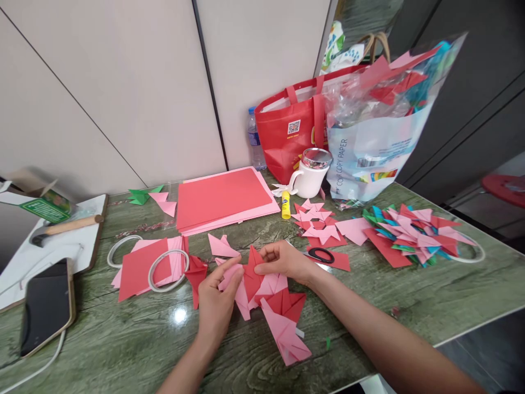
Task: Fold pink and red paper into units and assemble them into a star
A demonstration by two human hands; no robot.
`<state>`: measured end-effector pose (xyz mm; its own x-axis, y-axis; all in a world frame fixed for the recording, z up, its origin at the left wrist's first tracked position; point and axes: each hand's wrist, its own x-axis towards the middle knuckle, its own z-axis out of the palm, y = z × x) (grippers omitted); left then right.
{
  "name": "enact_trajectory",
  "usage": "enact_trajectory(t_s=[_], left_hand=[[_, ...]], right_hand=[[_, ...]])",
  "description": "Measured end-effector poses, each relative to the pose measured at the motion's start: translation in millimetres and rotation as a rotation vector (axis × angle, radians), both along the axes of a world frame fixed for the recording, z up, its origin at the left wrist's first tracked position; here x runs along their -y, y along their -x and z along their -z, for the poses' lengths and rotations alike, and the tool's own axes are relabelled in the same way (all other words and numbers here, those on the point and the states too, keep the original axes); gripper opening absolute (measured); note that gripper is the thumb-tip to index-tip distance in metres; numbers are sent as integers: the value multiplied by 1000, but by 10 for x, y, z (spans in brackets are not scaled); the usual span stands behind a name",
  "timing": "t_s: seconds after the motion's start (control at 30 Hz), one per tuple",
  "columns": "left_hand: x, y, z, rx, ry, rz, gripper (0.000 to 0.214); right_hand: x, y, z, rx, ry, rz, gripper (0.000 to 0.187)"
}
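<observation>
A chain of folded red and pink paper pieces [275,306] lies on the green table [123,339] in front of me. My left hand [216,300] pinches the pink folded part at the chain's left end. My right hand [283,261] pinches a red folded triangle [251,273] at the top of the same chain. Both hands are closed on the paper. A loose red folded piece [196,273] lies just left of my left hand, and a pink one [221,246] just behind it.
Stack of red and pink sheets [223,200] at the back. Red paper with white rings [151,265] on the left, phone [47,306] far left. Glue stick [286,205], white mug [309,175], red bag [293,131], plastic bag [377,137], scissors [322,255], multicoloured folded pile [414,235] on the right.
</observation>
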<state>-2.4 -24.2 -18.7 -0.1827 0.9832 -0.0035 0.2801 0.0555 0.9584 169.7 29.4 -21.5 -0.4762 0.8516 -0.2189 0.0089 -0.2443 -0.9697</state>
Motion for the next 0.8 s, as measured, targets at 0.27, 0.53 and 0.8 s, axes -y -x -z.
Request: enact_trajectory(t_s=[0.27, 0.53, 0.8], left_hand=[[18, -2, 54, 46, 25, -11, 35], [24, -20, -12, 35, 13, -23, 35], [12, -16, 3, 73, 18, -1, 35]], right_hand=[[-1, -1, 10, 11, 5, 1, 33], [3, -1, -6, 22, -3, 9, 35], [3, -7, -5, 21, -6, 10, 34]])
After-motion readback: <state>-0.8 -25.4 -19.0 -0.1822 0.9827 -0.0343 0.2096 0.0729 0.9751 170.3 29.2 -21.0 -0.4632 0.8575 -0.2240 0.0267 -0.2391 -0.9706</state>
